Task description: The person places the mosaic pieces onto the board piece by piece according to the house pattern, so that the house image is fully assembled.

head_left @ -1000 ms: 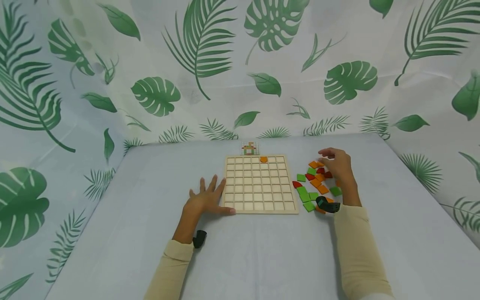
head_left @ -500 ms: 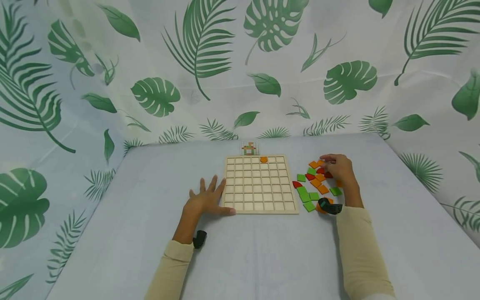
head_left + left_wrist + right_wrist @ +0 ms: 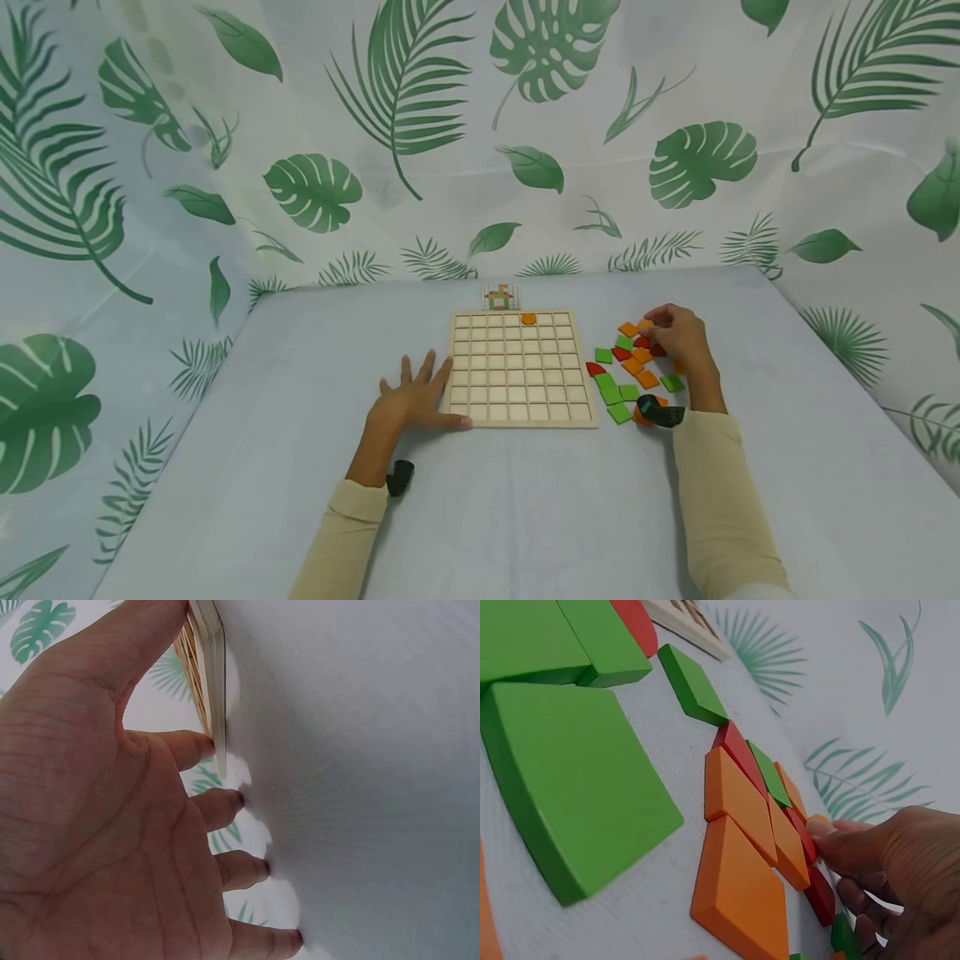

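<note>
A wooden grid board [image 3: 513,364] lies on the table with one orange tile [image 3: 528,319] in a cell of its top row. My left hand [image 3: 408,404] is spread at its left side. The thumb lies at the front corner, and the index fingertip touches the left edge. In the left wrist view, the other fingertips of my left hand [image 3: 135,802] rest on the tabletop. At the far end of the loose tiles, my right hand [image 3: 678,333] pinches an orange tile [image 3: 644,325] between thumb and index finger. In the right wrist view, the fingers mostly hide this tile [image 3: 821,819].
Several loose tiles lie right of the board: green tiles [image 3: 609,393], orange tiles [image 3: 647,379] and red tiles [image 3: 595,368]. A small picture card [image 3: 501,297] with a coloured grid pattern lies behind the board. A leaf-printed cloth [image 3: 525,167] stands behind the table.
My right hand has come down and slightly nearer to me over the far tiles, and its fingertips have closed on an orange tile. My left hand and the board have stayed still.
</note>
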`<state>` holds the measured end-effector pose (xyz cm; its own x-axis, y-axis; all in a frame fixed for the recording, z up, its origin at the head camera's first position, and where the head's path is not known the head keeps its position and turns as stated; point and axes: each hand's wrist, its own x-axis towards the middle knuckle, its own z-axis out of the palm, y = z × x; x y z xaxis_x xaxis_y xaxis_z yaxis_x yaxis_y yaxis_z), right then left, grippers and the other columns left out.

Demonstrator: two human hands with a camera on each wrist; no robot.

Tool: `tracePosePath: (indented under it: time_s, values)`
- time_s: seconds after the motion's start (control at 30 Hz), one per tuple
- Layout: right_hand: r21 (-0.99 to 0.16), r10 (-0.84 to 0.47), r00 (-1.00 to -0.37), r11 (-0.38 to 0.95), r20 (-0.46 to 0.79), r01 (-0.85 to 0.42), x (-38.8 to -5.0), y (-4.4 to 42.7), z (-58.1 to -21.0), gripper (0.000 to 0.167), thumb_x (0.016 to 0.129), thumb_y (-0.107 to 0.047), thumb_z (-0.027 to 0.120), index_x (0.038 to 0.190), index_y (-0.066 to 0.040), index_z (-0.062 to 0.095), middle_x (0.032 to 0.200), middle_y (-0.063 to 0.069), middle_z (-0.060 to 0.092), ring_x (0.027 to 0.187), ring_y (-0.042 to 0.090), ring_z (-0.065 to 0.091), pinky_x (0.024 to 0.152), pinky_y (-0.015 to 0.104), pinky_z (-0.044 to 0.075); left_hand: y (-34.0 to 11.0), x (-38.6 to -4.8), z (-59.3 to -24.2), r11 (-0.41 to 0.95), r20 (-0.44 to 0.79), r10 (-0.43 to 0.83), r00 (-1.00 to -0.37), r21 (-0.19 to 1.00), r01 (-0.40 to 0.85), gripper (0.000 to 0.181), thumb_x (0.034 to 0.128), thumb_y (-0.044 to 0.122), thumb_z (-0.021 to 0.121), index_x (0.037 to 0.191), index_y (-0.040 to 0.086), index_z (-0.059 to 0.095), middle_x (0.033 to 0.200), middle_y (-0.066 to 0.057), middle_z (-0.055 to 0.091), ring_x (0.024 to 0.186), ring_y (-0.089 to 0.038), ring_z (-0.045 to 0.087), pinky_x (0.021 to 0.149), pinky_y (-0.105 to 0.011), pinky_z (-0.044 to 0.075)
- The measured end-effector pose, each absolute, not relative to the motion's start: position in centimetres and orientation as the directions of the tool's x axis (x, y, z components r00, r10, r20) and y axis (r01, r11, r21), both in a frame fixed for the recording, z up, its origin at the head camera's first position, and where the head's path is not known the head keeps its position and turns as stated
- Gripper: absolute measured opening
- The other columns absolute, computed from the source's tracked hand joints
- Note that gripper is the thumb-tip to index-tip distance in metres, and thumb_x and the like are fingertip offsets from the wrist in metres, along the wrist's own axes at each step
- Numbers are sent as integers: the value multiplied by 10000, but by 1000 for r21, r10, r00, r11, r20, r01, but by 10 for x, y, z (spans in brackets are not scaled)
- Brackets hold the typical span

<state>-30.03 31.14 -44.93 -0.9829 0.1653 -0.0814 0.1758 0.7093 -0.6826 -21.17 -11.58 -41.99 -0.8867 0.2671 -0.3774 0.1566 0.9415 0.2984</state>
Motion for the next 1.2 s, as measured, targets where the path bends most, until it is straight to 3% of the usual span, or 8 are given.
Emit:
tracePosePath:
  time_s: [0.1, 0.33, 0.7, 0.87, 1.0, 1.2]
  values:
    - [-688, 166, -985, 708, -53, 156, -299, 311, -449, 354, 966, -187, 615, 1238, 29, 547, 1226, 285, 560, 1031, 394, 570, 935, 503, 488, -115, -211, -419, 942, -381, 266, -885, 297, 155, 1083, 792, 680, 656, 1590, 233, 77, 1657, -104, -44, 1481, -476, -98, 1088, -764, 87]
    - [-677, 162, -987, 724, -17, 130, -296, 311, -447, 311, 968, -183, 604, 1236, -25, 588, 1119, 240, 592, 888, 329, 590, 740, 307, 487, -115, -212, -419, 942, -382, 262, -886, 300, 149, 1076, 795, 674, 657, 1590, 225, 87, 1658, -110, -35, 1483, -478, -89, 1086, -766, 88]
    - [-720, 225, -974, 682, 42, 127, -297, 308, -452, 369, 1018, -272, 515, 1268, -16, 603, 1228, 235, 605, 1056, 354, 526, 890, 424, 475, -116, -212, -420, 942, -382, 267, -885, 299, 155, 1080, 793, 679, 654, 1590, 225, 83, 1658, -110, -37, 1482, -482, -85, 1084, -767, 93]
    - [-732, 211, -971, 679, 112, 63, -298, 305, -451, 324, 1013, -229, 511, 1275, -74, 623, 1173, 224, 632, 952, 323, 590, 747, 287, 509, -116, -213, -419, 941, -382, 269, -884, 300, 156, 1080, 794, 679, 654, 1590, 224, 83, 1657, -113, -37, 1480, -484, -85, 1081, -770, 94]
    - [-796, 218, -974, 600, 64, 82, -298, 302, -448, 339, 1001, -253, 546, 1282, -81, 627, 1197, 186, 606, 842, 199, 637, 599, 170, 508, -115, -213, -419, 940, -381, 272, -884, 301, 160, 1082, 794, 681, 652, 1590, 220, 82, 1657, -115, -38, 1480, -487, -83, 1078, -772, 99]
    - [-833, 186, -982, 540, -17, 117, -296, 296, -444, 416, 979, -273, 600, 1335, -58, 585, 1282, 189, 579, 778, 24, 610, 614, 181, 512, -115, -213, -420, 940, -378, 271, -885, 300, 160, 1083, 793, 685, 651, 1590, 221, 83, 1657, -117, -37, 1479, -489, -83, 1077, -774, 99]
